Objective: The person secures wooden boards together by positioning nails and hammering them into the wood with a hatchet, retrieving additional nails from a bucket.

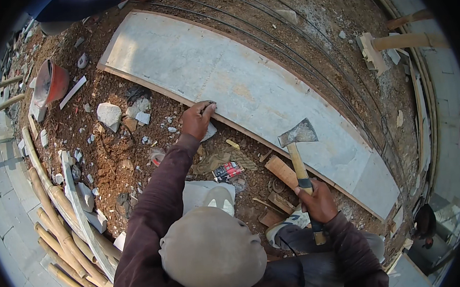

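A long pale-grey faced board (237,93) with wooden edges lies slantwise on the dirt in front of me. My left hand (197,120) is closed at its near edge, fingers curled over the rim; whether anything small is also between them is hidden. In my right hand (320,202) is a hatchet (299,163), gripped around the dark-wrapped part of its wooden handle. The hatchet's metal head shows over the right part of the board; I cannot tell whether it touches. A short orange-brown wood piece (281,172) lies beside the handle, under the board's near edge.
Thin dark rods (287,40) run along the board's far side. At the left are a red bucket (52,83), white rubble (109,115) and bamboo poles (61,232). A crumpled packet (227,171) lies near my feet. Another person's sleeve (77,6) reaches in at the top left.
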Motion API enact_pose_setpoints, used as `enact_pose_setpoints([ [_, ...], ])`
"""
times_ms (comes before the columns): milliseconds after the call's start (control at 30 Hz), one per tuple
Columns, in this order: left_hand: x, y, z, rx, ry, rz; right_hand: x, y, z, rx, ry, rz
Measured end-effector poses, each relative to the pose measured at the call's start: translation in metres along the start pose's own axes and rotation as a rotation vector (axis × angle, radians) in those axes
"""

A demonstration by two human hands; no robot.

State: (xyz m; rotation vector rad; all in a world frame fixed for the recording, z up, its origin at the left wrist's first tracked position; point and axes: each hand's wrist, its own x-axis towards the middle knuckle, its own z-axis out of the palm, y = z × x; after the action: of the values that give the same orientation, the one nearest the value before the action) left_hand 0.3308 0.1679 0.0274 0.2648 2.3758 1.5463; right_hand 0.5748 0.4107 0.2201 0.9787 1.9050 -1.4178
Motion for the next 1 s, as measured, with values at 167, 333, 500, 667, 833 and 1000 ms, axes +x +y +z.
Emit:
enact_pose_setpoints([
  [167,0.002,-0.014,0.006,0.056,0.101,0.185,0.024,-0.001,0.026,-0.032,-0.008,-0.093],
  [333,0.001,-0.015,0.006,0.135,0.074,0.305,0.074,-0.013,0.062,-0.414,0.19,-0.398],
  [500,0.002,-0.014,0.007,0.181,0.059,0.371,0.113,-0.048,0.09,-0.522,0.252,-0.451],
  [667,0.003,-0.011,0.007,0.182,0.047,0.379,0.124,-0.053,0.102,-0.482,0.29,-0.564],
  [833,0.001,-0.018,0.001,0.18,0.044,0.377,0.123,-0.058,0.106,-0.498,0.252,-0.552],
  [1000,0.0,-0.017,-0.003,0.192,0.038,0.393,0.128,-0.043,0.116,-0.483,0.316,-0.595],
])
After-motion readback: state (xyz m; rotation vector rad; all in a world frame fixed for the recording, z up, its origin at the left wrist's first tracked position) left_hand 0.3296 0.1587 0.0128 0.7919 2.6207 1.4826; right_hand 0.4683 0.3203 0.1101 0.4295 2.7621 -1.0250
